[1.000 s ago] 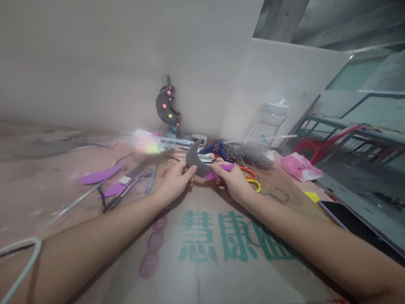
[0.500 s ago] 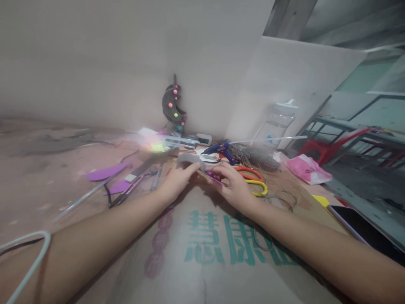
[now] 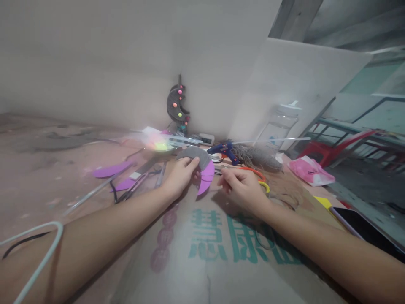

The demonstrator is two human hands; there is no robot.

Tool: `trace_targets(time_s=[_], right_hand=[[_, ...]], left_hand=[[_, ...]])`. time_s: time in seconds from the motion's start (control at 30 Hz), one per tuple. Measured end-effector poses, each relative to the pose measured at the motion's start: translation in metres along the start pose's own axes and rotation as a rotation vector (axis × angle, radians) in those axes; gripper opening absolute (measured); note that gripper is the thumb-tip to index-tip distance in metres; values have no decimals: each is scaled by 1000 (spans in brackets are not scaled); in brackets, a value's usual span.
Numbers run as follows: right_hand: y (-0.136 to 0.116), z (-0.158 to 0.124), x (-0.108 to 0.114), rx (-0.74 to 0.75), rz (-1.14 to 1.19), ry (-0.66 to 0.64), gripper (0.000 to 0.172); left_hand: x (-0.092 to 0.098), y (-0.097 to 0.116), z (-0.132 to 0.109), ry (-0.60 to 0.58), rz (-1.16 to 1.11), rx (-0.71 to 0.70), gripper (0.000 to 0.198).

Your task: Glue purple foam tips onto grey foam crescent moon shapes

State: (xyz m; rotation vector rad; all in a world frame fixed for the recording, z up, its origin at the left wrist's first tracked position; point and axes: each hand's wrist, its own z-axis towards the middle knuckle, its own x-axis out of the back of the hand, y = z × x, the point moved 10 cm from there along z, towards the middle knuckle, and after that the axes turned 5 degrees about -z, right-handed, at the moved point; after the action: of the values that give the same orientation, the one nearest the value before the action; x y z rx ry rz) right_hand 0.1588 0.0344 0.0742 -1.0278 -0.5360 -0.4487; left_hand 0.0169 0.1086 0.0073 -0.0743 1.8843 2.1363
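My left hand [image 3: 182,175] grips a crescent-shaped piece [image 3: 207,176], thumb on its front. Grey yarn is wound closely round its upper part; the lower, pointed end is bare purple with a few thin strands across it. Just to the right, apart from the crescent, my right hand [image 3: 242,188] is closed in a pinch, fingers curled, apparently on the grey yarn; the strand in its fingertips is barely visible. Loose loops of yarn [image 3: 286,202] lie by the right wrist. Behind that hand are scissors with orange and yellow handles [image 3: 265,185], partly covered.
Beneath my hands lies printed cardboard [image 3: 177,274]. A blue glue gun [image 3: 225,150], a grey yarn bundle [image 3: 262,158] and a clear bottle [image 3: 281,124] stand behind. A decorated dark crescent [image 3: 174,104] leans at the wall. Purple offcuts [image 3: 110,170] lie left, a phone [image 3: 363,230] right.
The crescent has turned from nearly edge-on to show its grey and purple face. My right hand has moved off it to the right; my left hand keeps its grip.
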Motion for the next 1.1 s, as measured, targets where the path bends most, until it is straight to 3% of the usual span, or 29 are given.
trace_targets(time_s=[0.13, 0.23, 0.3, 0.37, 0.43, 0.57, 0.73, 0.9, 1.1], right_hand=[[1, 17, 29, -100, -42, 61, 45], [21, 29, 28, -195, -209, -223, 41], [42, 33, 36, -207, -498, -359, 41], [61, 40, 58, -220, -790, -303, 38], [73, 47, 74, -220, -896, -200, 35], [87, 61, 77, -196, -679, -62, 41], [102, 80, 46, -214, -358, -82, 42], [117, 92, 26, -289, -353, -66, 33], [111, 88, 30, -330, -290, -57, 22]], left_hand=[[-1, 1, -1, 2, 2, 5, 34], [0, 4, -3, 30, 25, 7, 34], [0, 4, -4, 31, 32, 7, 34], [-1, 4, -3, 18, 26, 4, 34], [-2, 3, -3, 6, 27, 1, 36], [-1, 3, -2, 11, 53, 0, 37], [-3, 5, -4, 4, 41, 6, 37], [-4, 6, -6, 7, 9, 20, 37], [-1, 8, -7, 30, 16, 7, 35]])
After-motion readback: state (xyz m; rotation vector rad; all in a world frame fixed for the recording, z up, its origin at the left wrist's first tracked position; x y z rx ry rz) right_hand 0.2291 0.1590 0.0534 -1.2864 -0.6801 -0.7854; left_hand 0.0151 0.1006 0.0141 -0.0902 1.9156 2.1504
